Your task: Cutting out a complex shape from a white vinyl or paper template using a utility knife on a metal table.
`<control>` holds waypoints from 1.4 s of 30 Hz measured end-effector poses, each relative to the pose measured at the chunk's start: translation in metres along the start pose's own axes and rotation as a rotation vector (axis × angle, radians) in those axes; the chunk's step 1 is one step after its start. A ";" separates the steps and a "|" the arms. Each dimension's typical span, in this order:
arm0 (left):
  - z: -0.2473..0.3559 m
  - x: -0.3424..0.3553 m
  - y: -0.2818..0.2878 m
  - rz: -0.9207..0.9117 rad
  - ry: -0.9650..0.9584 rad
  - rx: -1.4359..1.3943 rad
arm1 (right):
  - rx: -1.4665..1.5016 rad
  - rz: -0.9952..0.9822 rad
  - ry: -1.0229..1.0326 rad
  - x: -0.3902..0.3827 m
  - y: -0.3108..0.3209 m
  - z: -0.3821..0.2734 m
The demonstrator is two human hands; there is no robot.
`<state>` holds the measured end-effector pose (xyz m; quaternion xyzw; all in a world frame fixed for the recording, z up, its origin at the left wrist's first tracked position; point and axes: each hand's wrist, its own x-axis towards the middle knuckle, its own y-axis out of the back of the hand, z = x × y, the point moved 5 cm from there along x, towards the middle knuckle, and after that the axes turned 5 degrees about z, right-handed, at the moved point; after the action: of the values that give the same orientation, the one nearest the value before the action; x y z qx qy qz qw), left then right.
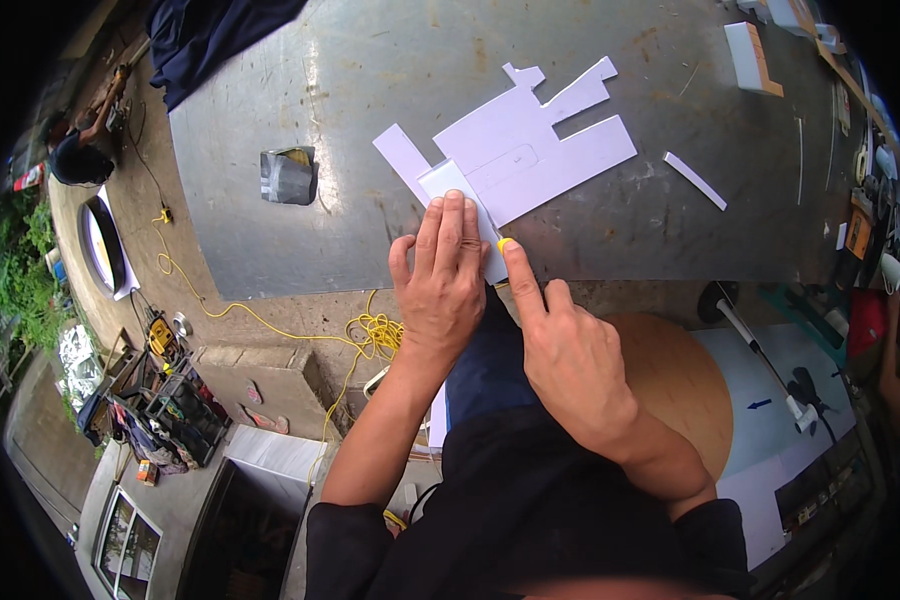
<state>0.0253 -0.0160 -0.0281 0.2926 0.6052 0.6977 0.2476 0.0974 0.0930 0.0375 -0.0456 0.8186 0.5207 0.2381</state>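
A white foam-like sheet (510,125) with notched cutouts and faint pencil lines lies on the grey metal table (370,80). Over its near left edge rests a pale straight strip (446,178). My left hand (440,275) presses this strip down, fingers stretched flat and thumb a little apart. Close by on the right, my right hand (580,365) grips a yellow cutter knife (505,244), its index finger laid along the top. The knife's tip meets the strip's right edge; most of its handle is hidden in my hand.
A thin white offcut (695,181) lies right of the sheet, and a dark grey block (288,176) sits to the left. Dark blue cloth (205,45) covers the far left corner. White-and-wood pieces (752,60) stand far right. A yellow cord (375,335) coils on the ground.
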 end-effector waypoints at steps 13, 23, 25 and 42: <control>0.000 0.000 0.000 0.005 0.007 -0.015 | -0.093 0.052 0.043 -0.009 -0.003 0.002; 0.001 0.000 0.000 0.014 0.006 -0.022 | -0.103 0.055 0.039 -0.012 -0.004 0.003; 0.001 0.000 0.000 0.010 0.011 -0.021 | -0.123 0.052 0.040 -0.013 -0.007 0.004; 0.000 0.000 0.000 0.026 0.012 -0.041 | -0.130 0.068 0.057 -0.017 -0.009 0.007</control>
<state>0.0255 -0.0156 -0.0286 0.2910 0.5884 0.7150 0.2407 0.1179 0.0923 0.0352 -0.0481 0.7907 0.5789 0.1933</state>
